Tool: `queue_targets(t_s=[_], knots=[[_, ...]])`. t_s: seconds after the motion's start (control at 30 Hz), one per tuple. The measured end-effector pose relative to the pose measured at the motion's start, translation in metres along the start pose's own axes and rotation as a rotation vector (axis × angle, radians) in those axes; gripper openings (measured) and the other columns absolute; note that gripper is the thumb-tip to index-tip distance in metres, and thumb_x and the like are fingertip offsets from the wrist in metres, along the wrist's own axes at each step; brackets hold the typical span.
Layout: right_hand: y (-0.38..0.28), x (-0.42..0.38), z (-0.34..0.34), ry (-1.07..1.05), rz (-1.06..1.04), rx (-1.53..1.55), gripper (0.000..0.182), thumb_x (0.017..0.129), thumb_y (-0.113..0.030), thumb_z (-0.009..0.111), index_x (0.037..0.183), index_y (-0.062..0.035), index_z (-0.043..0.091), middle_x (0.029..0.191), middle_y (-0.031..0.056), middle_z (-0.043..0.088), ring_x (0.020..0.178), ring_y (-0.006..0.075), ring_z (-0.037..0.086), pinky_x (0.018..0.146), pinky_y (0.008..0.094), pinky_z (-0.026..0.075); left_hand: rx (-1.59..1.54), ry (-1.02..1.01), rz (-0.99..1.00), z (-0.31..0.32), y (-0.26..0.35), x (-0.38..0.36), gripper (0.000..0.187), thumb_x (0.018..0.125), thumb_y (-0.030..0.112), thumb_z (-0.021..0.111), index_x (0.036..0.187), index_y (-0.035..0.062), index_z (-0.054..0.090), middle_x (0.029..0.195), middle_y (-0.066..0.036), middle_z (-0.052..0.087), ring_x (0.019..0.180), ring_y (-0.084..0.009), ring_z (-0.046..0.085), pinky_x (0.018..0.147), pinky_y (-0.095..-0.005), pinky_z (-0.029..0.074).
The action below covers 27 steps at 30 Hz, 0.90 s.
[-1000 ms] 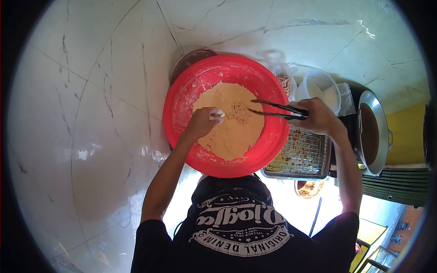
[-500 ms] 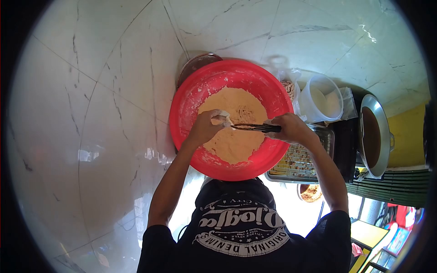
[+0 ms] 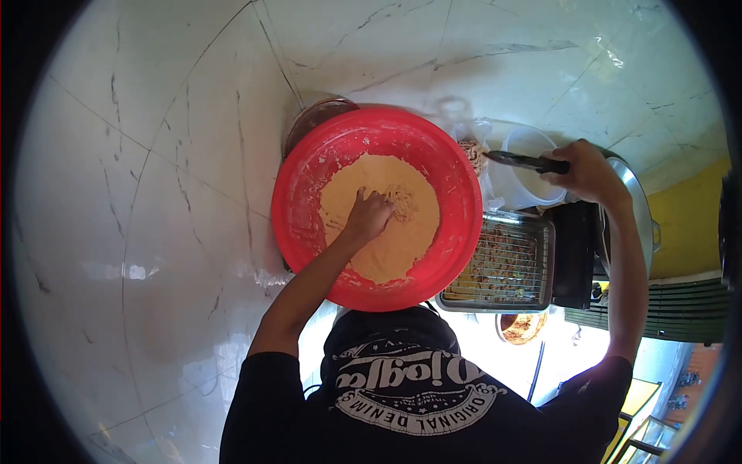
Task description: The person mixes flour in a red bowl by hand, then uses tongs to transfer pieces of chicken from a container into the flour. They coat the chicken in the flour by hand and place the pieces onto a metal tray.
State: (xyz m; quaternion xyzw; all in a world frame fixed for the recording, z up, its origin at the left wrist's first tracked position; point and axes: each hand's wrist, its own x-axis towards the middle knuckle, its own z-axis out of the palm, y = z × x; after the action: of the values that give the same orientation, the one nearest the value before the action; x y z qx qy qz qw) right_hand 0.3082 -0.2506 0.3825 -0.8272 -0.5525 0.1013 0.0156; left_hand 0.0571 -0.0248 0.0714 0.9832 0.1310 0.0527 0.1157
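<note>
My left hand (image 3: 371, 214), fingers loosely curled, is touching the flour (image 3: 382, 251) in the red basin (image 3: 456, 178); my right hand (image 3: 589, 172) is gripping black tongs (image 3: 529, 161) above the clear tub (image 3: 533, 185).

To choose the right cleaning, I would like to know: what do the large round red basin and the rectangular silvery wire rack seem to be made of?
The large round red basin looks like slightly glossy plastic, by its even colour and smooth rim. The rectangular silvery wire rack seems to be metal, by its thin shiny bars; whether steel or plated wire, I cannot tell.
</note>
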Motion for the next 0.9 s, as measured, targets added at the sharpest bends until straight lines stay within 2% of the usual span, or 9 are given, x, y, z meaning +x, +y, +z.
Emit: queue_targets(t_s=[0.07,0.23,0.47,0.53,0.57,0.63,0.77,0.83,0.9], knots=[[0.016,-0.001,-0.013,0.047,0.137,-0.059,0.031,0.070,-0.023,0.073,0.097,-0.0076,0.069,0.082,0.0160,0.065,0.083,0.0323,0.060,0.078,0.0405,0.047,0.091,0.032,0.062,0.010,-0.001,0.014,0.015,0.081,0.010,0.058,0.092,0.0128,0.067,0.095,-0.006,0.061,0.101,-0.0227,0.055,0.103,-0.0556,0.025],[0.081,0.015,0.002,0.066,0.361,-0.247,0.039,0.069,-0.028,0.074,0.101,-0.0060,0.068,0.097,0.0144,0.062,0.099,0.0304,0.057,0.087,0.0378,0.046,0.336,-0.208,0.050,0.014,0.001,0.024,0.019,0.081,0.008,0.054,0.093,0.0135,0.068,0.098,-0.005,0.062,0.102,-0.0228,0.055,0.107,-0.0602,0.018],[0.121,0.033,0.071,-0.058,0.444,-0.265,0.042,0.066,-0.032,0.077,0.098,-0.0079,0.068,0.102,0.0125,0.063,0.103,0.0292,0.058,0.089,0.0384,0.046,0.211,-0.019,0.035,0.017,-0.003,0.020,0.018,0.078,0.009,0.058,0.094,0.0115,0.065,0.091,-0.006,0.063,0.099,-0.0219,0.057,0.106,-0.0593,0.017],[0.129,0.043,0.086,-0.144,0.467,-0.262,0.042,0.066,-0.032,0.077,0.101,-0.0094,0.068,0.104,0.0119,0.063,0.102,0.0285,0.059,0.088,0.0387,0.047,-0.278,0.093,-0.117,-0.013,0.011,0.014,0.014,0.082,0.008,0.058,0.095,0.0057,0.060,0.087,-0.007,0.063,0.091,-0.0207,0.061,0.099,-0.0526,0.032],[0.133,0.047,0.093,-0.228,0.488,-0.255,0.043,0.066,-0.032,0.077,0.103,-0.0108,0.067,0.106,0.0113,0.064,0.102,0.0278,0.060,0.087,0.0391,0.048,-0.282,0.096,-0.119,-0.017,0.014,0.013,0.014,0.082,0.008,0.058,0.095,0.0057,0.060,0.087,-0.007,0.063,0.091,-0.0207,0.061,0.099,-0.0526,0.032],[0.139,0.051,0.111,-0.222,0.476,-0.267,0.043,0.066,-0.032,0.077,0.103,-0.0116,0.068,0.107,0.0108,0.064,0.101,0.0273,0.060,0.087,0.0391,0.049,-0.992,0.169,-0.295,-0.021,0.014,0.009,0.014,0.088,0.010,0.056,0.098,0.0017,0.054,0.086,-0.009,0.063,0.084,-0.0184,0.063,0.085,-0.0418,0.046],[0.145,0.057,0.139,-0.196,0.432,-0.317,0.041,0.066,-0.032,0.077,0.098,-0.0081,0.068,0.105,0.0125,0.065,0.097,0.0272,0.063,0.081,0.0381,0.052,-1.042,0.271,-0.270,-0.009,-0.002,-0.004,0.019,0.091,0.014,0.055,0.104,0.0004,0.052,0.089,-0.012,0.063,0.080,-0.0163,0.064,0.069,-0.0307,0.052],[0.146,0.059,0.147,-0.156,0.425,-0.331,0.041,0.066,-0.032,0.078,0.097,-0.0073,0.068,0.104,0.0131,0.065,0.097,0.0273,0.064,0.081,0.0379,0.052,-1.287,0.153,-0.490,-0.017,0.000,-0.012,0.027,0.091,0.014,0.055,0.113,0.0007,0.047,0.090,-0.014,0.063,0.075,-0.0183,0.065,0.065,-0.0300,0.053],[0.148,0.063,0.148,-0.299,0.491,-0.290,0.046,0.066,-0.032,0.079,0.105,-0.0122,0.066,0.112,0.0095,0.061,0.104,0.0272,0.059,0.085,0.0387,0.049,-1.378,0.135,-0.623,-0.033,0.008,-0.022,0.031,0.091,0.014,0.055,0.117,0.0006,0.044,0.090,-0.015,0.063,0.073,-0.0195,0.065,0.063,-0.0297,0.054]])
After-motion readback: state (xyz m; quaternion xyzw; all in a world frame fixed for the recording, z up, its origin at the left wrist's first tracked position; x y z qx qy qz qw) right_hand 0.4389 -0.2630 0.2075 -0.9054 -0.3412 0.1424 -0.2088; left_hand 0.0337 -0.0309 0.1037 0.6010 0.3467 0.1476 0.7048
